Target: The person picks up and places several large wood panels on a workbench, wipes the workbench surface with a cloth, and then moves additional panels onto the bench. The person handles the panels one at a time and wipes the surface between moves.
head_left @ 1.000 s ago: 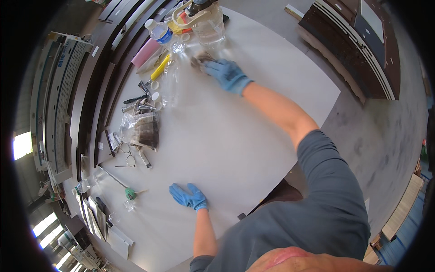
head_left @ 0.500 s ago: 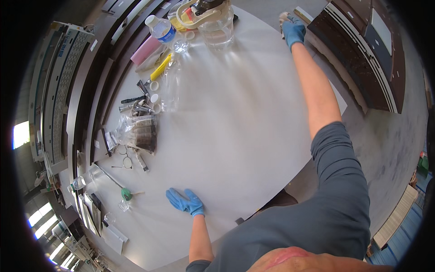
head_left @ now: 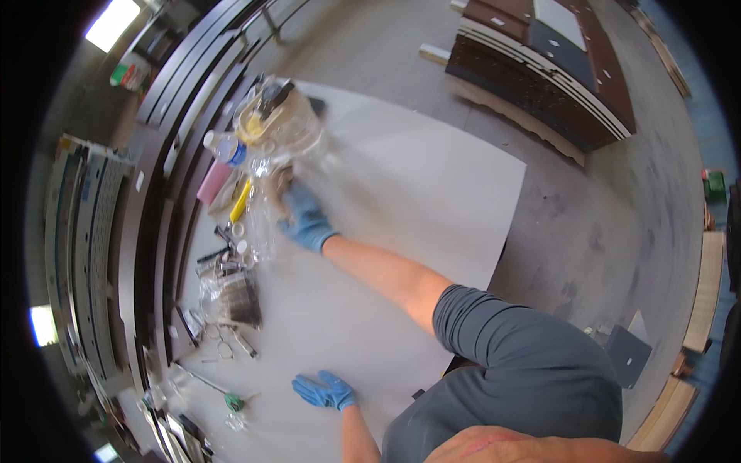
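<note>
Both my hands wear blue gloves over a light grey tabletop (head_left: 386, 154). Reaching far over the table, my right hand (head_left: 306, 220) is closed on a crumpled beige cloth (head_left: 276, 184), slightly smeared by motion. It is beside a clear plastic bottle (head_left: 262, 235) lying on its side. Just beyond the cloth stands a large clear jug (head_left: 297, 127) with a pale handle and dark top. My left hand (head_left: 324, 391) lies flat near the table's front, fingers spread, holding nothing.
Along the left side lie a capped bottle (head_left: 225, 147), a pink roll (head_left: 214, 182), a yellow-handled tool (head_left: 241, 202), small tubes, a plastic bag with dark contents (head_left: 238, 299), glasses (head_left: 221, 342) and a green-ended rod (head_left: 233, 402). Dark panels (head_left: 532, 89) are stacked beyond the table, far right.
My right hand has swept the cloth from the far right edge leftward to the bottles. My left hand stays flat on the table. The whole view has turned and shifted.
</note>
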Tool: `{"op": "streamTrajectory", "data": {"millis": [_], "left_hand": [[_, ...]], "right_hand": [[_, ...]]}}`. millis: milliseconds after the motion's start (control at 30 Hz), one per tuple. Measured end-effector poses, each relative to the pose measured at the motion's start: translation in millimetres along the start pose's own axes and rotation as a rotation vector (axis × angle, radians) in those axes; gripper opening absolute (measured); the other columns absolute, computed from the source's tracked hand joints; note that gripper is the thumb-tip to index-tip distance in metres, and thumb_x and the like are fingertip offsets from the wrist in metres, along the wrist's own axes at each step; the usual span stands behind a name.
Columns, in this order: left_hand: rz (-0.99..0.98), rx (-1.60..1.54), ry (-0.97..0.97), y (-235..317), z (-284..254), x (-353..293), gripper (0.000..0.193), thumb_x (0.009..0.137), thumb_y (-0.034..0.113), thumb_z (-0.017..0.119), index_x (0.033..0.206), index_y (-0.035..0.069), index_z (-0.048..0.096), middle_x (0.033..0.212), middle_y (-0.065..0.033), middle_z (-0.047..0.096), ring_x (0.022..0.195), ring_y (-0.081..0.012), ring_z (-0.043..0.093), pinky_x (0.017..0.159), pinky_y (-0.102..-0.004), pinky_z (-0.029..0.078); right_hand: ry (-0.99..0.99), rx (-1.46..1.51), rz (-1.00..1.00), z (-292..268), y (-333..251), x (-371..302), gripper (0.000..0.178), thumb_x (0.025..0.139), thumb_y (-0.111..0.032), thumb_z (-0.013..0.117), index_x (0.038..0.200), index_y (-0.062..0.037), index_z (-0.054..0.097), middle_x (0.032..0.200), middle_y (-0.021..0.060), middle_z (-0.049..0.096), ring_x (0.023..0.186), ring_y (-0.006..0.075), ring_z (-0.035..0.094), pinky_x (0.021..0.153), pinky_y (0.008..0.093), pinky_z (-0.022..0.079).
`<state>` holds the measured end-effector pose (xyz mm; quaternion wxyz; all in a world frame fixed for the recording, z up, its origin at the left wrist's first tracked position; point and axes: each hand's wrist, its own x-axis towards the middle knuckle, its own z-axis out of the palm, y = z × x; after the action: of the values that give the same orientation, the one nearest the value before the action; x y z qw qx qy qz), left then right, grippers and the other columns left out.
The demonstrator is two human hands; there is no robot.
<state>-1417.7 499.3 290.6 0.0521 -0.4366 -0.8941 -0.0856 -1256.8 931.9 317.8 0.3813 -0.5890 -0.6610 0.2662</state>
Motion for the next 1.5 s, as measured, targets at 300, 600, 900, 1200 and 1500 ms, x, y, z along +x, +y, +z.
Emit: {"op": "streamTrajectory", "data": {"millis": [300,600,900,1200,1500], "left_hand": [[-0.013,0.051,-0.003,-14,13,-2,0.072,0.107,0.051,0.050,0.157,-0.001,0.049,0.165,-0.0220,0.044,0.155,-0.0369,0.037,0.126,-0.0518,0.026],[0.151,-0.109,0.070,126,8,-32,0.073,0.104,0.046,0.056,0.158,-0.001,0.046,0.169,-0.0245,0.035,0.159,-0.0383,0.030,0.128,-0.0512,0.024],[0.457,-0.647,-0.062,520,12,-133,0.077,0.101,0.047,0.061,0.159,-0.001,0.043,0.169,-0.0275,0.034,0.159,-0.0430,0.027,0.129,-0.0554,0.019],[0.314,-0.162,-0.068,598,38,-160,0.084,0.099,0.059,0.054,0.161,0.003,0.043,0.170,-0.0223,0.036,0.160,-0.0381,0.026,0.131,-0.0530,0.011],[0.411,-0.116,-0.029,596,39,-162,0.081,0.098,0.049,0.061,0.159,-0.001,0.044,0.168,-0.0245,0.038,0.159,-0.0395,0.028,0.132,-0.0523,0.012]], "right_hand": [[-0.033,-0.181,-0.056,-175,69,-177,0.044,0.086,-0.020,0.071,0.125,0.0005,0.070,0.146,0.0220,0.061,0.143,0.0404,0.052,0.118,0.0511,0.043],[0.412,-0.543,0.625,-462,249,-475,0.033,0.087,-0.019,0.074,0.115,-0.0022,0.071,0.134,0.0233,0.068,0.126,0.0443,0.062,0.107,0.0505,0.051],[-0.147,-0.232,1.389,-599,410,-607,0.036,0.096,-0.042,0.063,0.102,-0.0090,0.078,0.108,0.0155,0.078,0.099,0.0313,0.073,0.092,0.0466,0.055],[-0.198,-0.311,1.257,-766,503,-459,0.041,0.095,-0.043,0.060,0.106,-0.0052,0.074,0.101,0.0195,0.076,0.090,0.0338,0.071,0.087,0.0461,0.055],[-0.553,-0.136,0.819,-772,561,-153,0.050,0.098,-0.042,0.057,0.134,-0.0097,0.070,0.136,0.0204,0.069,0.128,0.0409,0.064,0.109,0.0469,0.050]]}}
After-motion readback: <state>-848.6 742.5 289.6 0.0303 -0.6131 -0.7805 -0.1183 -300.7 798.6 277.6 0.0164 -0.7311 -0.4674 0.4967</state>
